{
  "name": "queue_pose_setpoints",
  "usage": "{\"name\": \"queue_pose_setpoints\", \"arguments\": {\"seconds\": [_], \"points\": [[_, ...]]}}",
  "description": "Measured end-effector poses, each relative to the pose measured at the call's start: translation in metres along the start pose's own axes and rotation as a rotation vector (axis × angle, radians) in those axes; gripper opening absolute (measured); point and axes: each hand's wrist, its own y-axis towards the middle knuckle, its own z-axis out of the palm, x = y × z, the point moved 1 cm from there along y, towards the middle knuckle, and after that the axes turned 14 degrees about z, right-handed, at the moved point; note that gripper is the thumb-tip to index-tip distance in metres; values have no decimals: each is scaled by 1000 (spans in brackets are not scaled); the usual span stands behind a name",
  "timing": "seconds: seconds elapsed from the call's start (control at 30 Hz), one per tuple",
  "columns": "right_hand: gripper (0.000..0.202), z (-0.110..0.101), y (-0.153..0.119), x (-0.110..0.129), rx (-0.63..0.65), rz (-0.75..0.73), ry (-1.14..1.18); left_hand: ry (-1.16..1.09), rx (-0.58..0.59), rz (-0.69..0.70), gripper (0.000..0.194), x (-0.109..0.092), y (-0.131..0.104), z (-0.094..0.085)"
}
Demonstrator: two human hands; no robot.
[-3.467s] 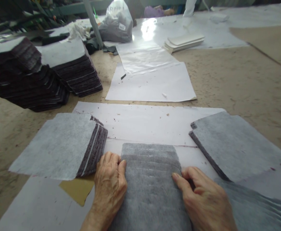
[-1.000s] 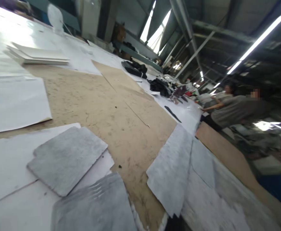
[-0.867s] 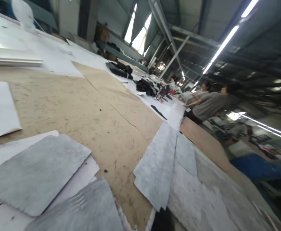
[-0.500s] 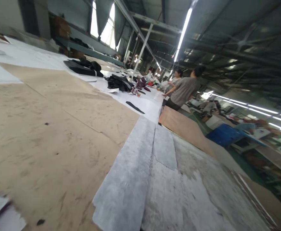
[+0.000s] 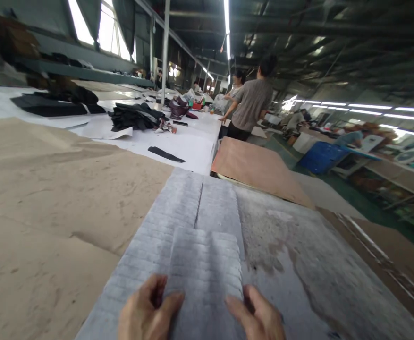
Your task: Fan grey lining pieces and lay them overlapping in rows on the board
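A grey, cross-ridged fabric piece with slightly jagged edges stretches between my hands at the bottom centre. My left hand pinches its left edge, thumb on top. On the opposite edge, my right hand has its thumb over the piece and fingers curled at the side. Under and beyond it lie two more grey strips, side by side with a narrow dark seam between them. The near end of the held piece runs out of view.
Brown paper covers the table's left. Beyond are a narrow black strip, a dark fabric pile and black pieces. A brown board lies right of centre. Two people stand farther back, one in a grey top.
Both my hands have come into view, gripping a grey ridged piece over the strips. My view has turned right and levelled somewhat; the pale scrap at lower left has left the picture.
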Motion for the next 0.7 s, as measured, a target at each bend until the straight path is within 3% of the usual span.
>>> {"name": "queue_pose_setpoints", "arguments": {"seconds": [0.1, 0.27, 0.5, 0.7], "points": [[33, -13, 25, 3, 45, 96, -17, 48, 84, 32, 12, -20, 34, 22], [34, -15, 53, 5, 20, 165, 19, 107, 91, 60, 12, -35, 67, 44], [33, -13, 86, 1, -15, 169, -137, 449, 116, 21, 29, -38, 86, 68], [30, -10, 97, -3, -60, 179, -301, 595, 165, -28, 28, -37, 90, 74]]}}
